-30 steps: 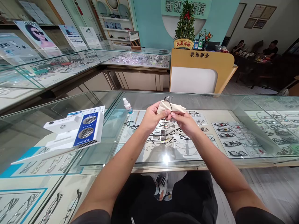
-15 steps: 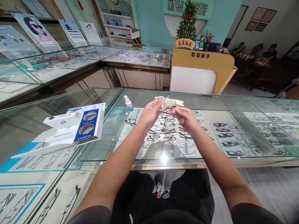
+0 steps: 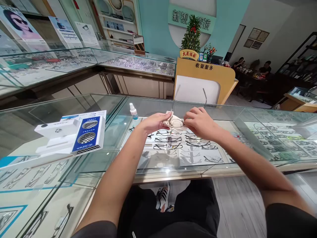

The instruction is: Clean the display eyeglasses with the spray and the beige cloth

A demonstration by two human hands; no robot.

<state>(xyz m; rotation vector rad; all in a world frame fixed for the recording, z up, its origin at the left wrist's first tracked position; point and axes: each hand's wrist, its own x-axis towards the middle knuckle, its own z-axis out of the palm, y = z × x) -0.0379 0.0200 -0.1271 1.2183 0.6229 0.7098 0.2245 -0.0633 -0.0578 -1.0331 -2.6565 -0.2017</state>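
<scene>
Holding cloth [image 3: 170,121] to specs [image 3: 177,123], L hand [image 3: 154,122]; glass case [image 3: 170,178] w/ frames [image 3: 168,139].

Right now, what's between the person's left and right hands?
In the head view, a pale cloth and part of a pair of glasses sit between the left hand and right hand.

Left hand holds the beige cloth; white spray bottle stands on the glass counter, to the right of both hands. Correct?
Wrong side: the head view shows the white spray bottle left of the left hand and right hand. It does stand on the glass counter; left hand holds the beige cloth.
</scene>
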